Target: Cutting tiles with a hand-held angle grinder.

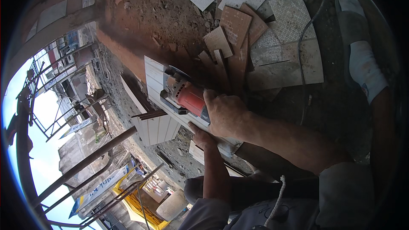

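My right hand (223, 117) is closed around a red and black power cutting tool (190, 98), which rests on a long pale striped tile (158, 74) with its metal base and guard toward the far end. My left hand (201, 136) grips the near edge of that tile, just below and left of the tool's rear. The blade is hidden. More striped pale tiles (161, 130) lie beside and below it on the left, with thin dark strips (149, 115) across them.
Several loose pale and brown tiles (285, 68) lie on rubble at upper right, crossed by a black cable (303, 81). My foot in a white sock (362, 66) is at right. Metal scaffolding bars (93, 162), a yellow tarp (140, 206) and buildings fill the left.
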`<state>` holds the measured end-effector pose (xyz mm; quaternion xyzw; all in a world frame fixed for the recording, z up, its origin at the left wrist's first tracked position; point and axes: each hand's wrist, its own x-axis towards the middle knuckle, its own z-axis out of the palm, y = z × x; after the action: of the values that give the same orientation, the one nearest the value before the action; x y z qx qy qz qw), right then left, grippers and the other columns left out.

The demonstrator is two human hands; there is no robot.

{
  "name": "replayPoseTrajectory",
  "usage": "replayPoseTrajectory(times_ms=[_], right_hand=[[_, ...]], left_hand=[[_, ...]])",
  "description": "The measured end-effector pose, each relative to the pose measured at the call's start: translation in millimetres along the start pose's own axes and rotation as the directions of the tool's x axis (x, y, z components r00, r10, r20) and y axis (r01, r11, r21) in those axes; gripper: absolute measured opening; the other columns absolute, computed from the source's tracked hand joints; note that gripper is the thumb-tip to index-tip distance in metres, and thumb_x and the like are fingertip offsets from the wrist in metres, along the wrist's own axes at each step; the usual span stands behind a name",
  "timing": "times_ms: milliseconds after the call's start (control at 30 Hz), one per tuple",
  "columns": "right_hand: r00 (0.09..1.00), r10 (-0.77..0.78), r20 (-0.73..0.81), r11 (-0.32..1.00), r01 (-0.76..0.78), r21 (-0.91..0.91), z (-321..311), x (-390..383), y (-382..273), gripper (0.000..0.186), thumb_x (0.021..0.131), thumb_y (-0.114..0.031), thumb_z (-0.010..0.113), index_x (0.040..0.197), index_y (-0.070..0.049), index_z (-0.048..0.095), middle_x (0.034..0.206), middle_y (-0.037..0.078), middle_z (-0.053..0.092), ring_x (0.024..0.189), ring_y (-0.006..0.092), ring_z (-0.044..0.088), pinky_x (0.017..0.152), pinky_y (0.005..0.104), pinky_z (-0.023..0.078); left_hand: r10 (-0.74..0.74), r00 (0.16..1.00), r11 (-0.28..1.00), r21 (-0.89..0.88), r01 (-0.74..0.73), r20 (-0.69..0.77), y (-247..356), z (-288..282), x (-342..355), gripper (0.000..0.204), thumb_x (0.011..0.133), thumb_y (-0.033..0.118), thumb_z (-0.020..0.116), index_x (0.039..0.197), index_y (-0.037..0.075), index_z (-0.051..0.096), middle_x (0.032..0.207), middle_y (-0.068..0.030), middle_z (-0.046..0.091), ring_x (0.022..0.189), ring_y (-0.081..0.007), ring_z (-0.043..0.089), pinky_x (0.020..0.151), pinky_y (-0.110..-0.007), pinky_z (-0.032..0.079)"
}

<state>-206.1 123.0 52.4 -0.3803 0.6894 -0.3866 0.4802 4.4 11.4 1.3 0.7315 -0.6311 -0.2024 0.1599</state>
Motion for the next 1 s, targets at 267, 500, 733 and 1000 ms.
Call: replayPoseTrajectory(times_ms=[267,500,733,1000], right_hand=[[1.0,0.004,0.001,1.0,-0.004,-0.017,3.0,-1.8,2.6,0.08,0.074,-0.024,0.07,0.132,0.015,0.03,0.104,0.028,0.062,0.093,0.0343,0.068,0.081,0.0395,0.057],[1.0,-0.002,-0.011,1.0,0.002,-0.023,3.9,-4.1,3.3,0.081,0.074,-0.024,0.07,0.133,0.015,0.03,0.106,0.028,0.062,0.094,0.034,0.068,0.081,0.0397,0.057],[1.0,0.011,0.0,1.0,-0.011,0.0,0.6,-8.8,3.2,0.082,0.075,-0.024,0.07,0.134,0.014,0.029,0.106,0.028,0.062,0.095,0.0345,0.068,0.083,0.0402,0.056],[1.0,0.013,0.026,1.0,-0.012,-0.013,0.4,-12.3,3.7,0.08,0.075,-0.024,0.07,0.133,0.015,0.029,0.105,0.029,0.062,0.096,0.0347,0.068,0.083,0.0402,0.056]], left_hand=[[0.002,1.0,0.999,0.038,-0.002,0.01,0.5,-0.6,-1.5,0.091,0.089,0.072,0.043,0.104,-0.015,0.064,0.099,-0.0235,0.069,0.093,-0.0339,0.066,0.084,-0.042,0.052],[-0.07,0.997,0.997,0.028,0.069,0.014,11.0,-2.9,-3.8,0.092,0.089,0.073,0.043,0.103,-0.015,0.064,0.1,-0.0245,0.068,0.092,-0.0333,0.066,0.081,-0.042,0.053],[-0.042,0.999,0.999,0.026,0.042,-0.026,19.0,-0.5,-11.7,0.094,0.087,0.075,0.042,0.102,-0.015,0.065,0.101,-0.0245,0.068,0.091,-0.034,0.066,0.081,-0.043,0.053],[-0.002,0.999,0.997,0.084,-0.001,0.033,-8.6,-5.0,7.2,0.096,0.087,0.077,0.041,0.098,-0.015,0.065,0.098,-0.0234,0.068,0.089,-0.0329,0.066,0.08,-0.042,0.053]])
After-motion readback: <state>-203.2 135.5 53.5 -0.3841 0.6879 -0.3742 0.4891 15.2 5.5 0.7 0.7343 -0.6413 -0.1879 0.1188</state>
